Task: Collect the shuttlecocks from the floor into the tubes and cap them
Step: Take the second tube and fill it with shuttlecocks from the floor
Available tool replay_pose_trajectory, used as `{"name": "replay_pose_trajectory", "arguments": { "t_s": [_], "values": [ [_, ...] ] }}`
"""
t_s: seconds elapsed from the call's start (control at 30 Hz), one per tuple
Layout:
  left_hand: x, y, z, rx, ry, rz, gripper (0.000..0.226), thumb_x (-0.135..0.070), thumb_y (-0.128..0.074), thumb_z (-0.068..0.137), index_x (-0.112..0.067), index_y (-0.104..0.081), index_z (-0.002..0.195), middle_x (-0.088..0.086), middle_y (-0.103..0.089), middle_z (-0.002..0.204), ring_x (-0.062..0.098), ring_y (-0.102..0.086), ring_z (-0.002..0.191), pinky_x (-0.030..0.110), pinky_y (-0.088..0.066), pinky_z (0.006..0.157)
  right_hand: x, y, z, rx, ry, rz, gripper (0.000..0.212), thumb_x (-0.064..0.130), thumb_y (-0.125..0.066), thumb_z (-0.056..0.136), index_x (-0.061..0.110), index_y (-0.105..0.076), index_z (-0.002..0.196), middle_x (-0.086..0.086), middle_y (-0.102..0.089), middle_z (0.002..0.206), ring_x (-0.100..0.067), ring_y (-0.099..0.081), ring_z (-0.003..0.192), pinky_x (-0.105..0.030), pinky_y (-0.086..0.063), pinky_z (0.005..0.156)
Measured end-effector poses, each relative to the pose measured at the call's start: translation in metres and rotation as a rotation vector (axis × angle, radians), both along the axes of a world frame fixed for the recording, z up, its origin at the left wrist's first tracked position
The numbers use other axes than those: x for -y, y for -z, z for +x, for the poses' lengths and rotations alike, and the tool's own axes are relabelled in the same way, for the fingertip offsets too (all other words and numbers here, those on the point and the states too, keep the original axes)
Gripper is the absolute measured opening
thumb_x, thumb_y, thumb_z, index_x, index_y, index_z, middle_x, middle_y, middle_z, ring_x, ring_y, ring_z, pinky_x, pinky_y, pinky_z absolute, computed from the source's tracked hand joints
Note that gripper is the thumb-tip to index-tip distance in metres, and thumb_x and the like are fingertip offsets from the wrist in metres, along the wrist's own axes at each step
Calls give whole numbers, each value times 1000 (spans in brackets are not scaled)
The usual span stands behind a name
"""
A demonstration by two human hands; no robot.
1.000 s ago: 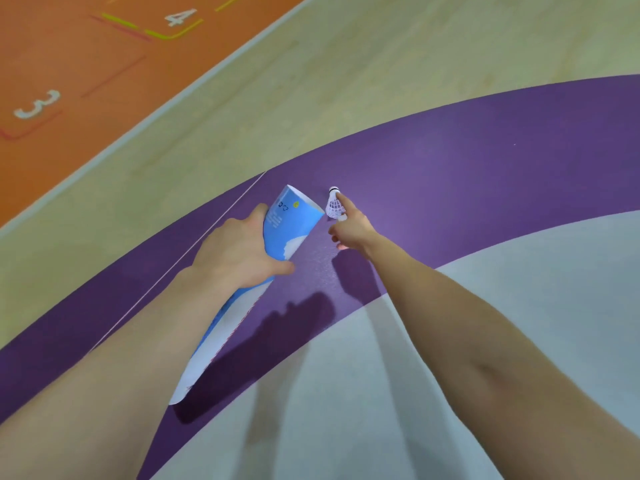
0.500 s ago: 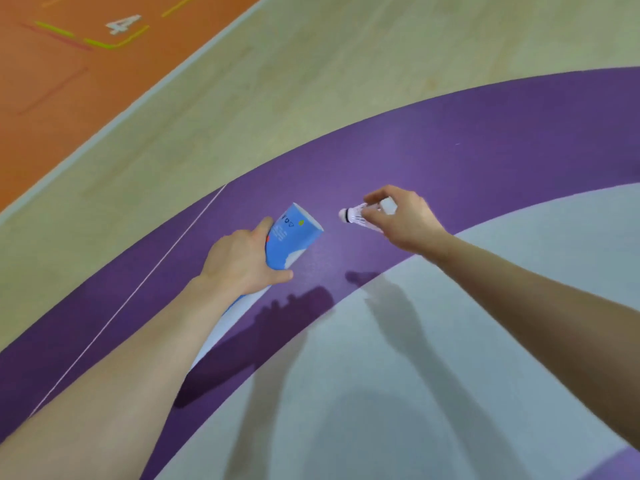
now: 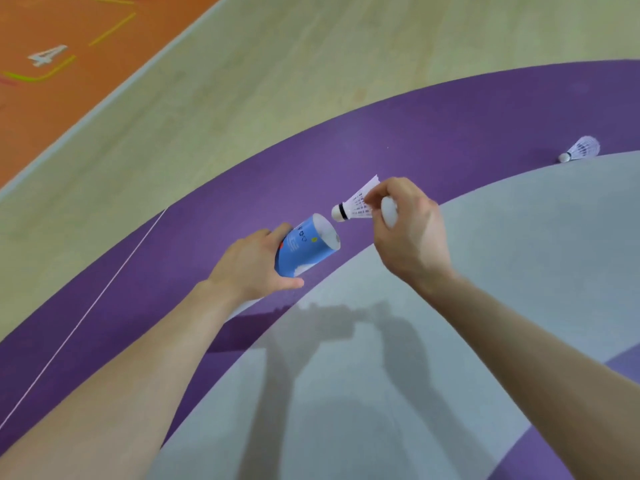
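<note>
My left hand (image 3: 251,266) grips a blue and white shuttlecock tube (image 3: 306,249), its open mouth pointing up and to the right. My right hand (image 3: 408,233) pinches a white shuttlecock (image 3: 356,204) by its feathers, cork end aimed at the tube mouth and a short gap from it. A white rounded object (image 3: 388,210) also sits in the right hand's fingers; I cannot tell what it is. A second white shuttlecock (image 3: 581,149) lies on the purple floor band at the far right.
The floor is a sports court: a curved purple band (image 3: 450,116), a grey zone (image 3: 519,271) under my right arm, pale wood (image 3: 277,81) beyond, and an orange area with a painted number 4 (image 3: 46,55) at the top left.
My right hand lifted the shuttlecock off the floor and turned its cork toward the tube mouth. The view shifted right, bringing the second shuttlecock into sight.
</note>
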State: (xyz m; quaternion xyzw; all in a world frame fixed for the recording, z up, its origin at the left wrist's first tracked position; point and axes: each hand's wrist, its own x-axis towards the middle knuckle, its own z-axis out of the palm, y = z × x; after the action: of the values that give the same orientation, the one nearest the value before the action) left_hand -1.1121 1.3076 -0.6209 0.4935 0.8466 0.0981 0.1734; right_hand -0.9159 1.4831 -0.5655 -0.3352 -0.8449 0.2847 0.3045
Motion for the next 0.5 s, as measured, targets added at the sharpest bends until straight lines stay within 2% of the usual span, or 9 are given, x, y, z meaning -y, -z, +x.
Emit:
{"name": "replay_pose_trajectory", "arguments": {
  "t_s": [0.03, 0.1, 0.17, 0.2, 0.27, 0.33, 0.43, 0.5],
  "values": [
    [-2, 0, 2, 2, 1, 5, 63, -64, -87, 71, -41, -44, 110, -7, -64, 92, 22, -63, 85, 41, -55, 74, 0, -1, 2, -4, -20, 12, 20, 2, -59, 94, 20, -68, 96, 10, -67, 97, -16, -60, 85, -28, -42, 71],
    [-7, -3, 4, 1, -16, 24, 63, -63, -88, 71, -41, -46, 112, -9, -65, 94, 22, -64, 85, 41, -54, 74, 0, -5, 3, 70, -198, -43, 24, 1, -59, 93, 20, -70, 102, 11, -68, 99, -11, -59, 86, -26, -48, 74],
    [-14, -7, 8, -9, -15, 53, 64, -64, -88, 70, -41, -48, 114, -10, -65, 94, 21, -64, 86, 40, -54, 75, 4, -9, 4, 193, -421, -120, 35, -3, -58, 93, 19, -72, 117, 10, -71, 110, -4, -58, 92, -11, -47, 82],
    [-16, -7, 11, -13, -5, 61, 65, -64, -88, 70, -41, -48, 115, -10, -65, 94, 22, -64, 86, 41, -54, 75, 4, -11, 6, 200, -457, -112, 41, -5, -58, 91, 18, -71, 123, 8, -71, 115, -4, -59, 96, -9, -46, 85],
    [-19, -8, 15, -10, 6, 65, 65, -64, -88, 71, -39, -49, 117, -9, -65, 95, 21, -64, 86, 42, -56, 77, -5, -17, 12, 121, -386, -61, 46, -5, -56, 88, 18, -70, 125, 4, -72, 117, -13, -65, 104, -23, -51, 91],
    [-22, -10, 19, -1, 5, 81, 64, -63, -88, 72, -39, -49, 116, -10, -65, 95, 20, -64, 86, 44, -57, 78, -21, -23, 21, 108, -252, -22, 42, 1, -56, 89, 21, -70, 123, 4, -72, 114, -17, -68, 104, -35, -55, 91],
    [-30, -17, 29, 13, -39, 214, 66, -60, -90, 74, -41, -55, 125, -12, -67, 104, 18, -66, 91, 41, -57, 81, -43, -23, 39, 300, -152, 7, 34, 17, -59, 91, 21, -66, 124, 2, -71, 121, -25, -67, 106, -41, -56, 89],
    [-37, -21, 36, 33, -52, 276, 71, -57, -92, 74, -41, -56, 133, -13, -68, 111, 18, -67, 97, 41, -57, 84, -55, -22, 51, 477, -141, -37, 42, 25, -64, 88, 20, -59, 129, -1, -67, 125, -29, -64, 108, -40, -54, 87]
  ]
}}
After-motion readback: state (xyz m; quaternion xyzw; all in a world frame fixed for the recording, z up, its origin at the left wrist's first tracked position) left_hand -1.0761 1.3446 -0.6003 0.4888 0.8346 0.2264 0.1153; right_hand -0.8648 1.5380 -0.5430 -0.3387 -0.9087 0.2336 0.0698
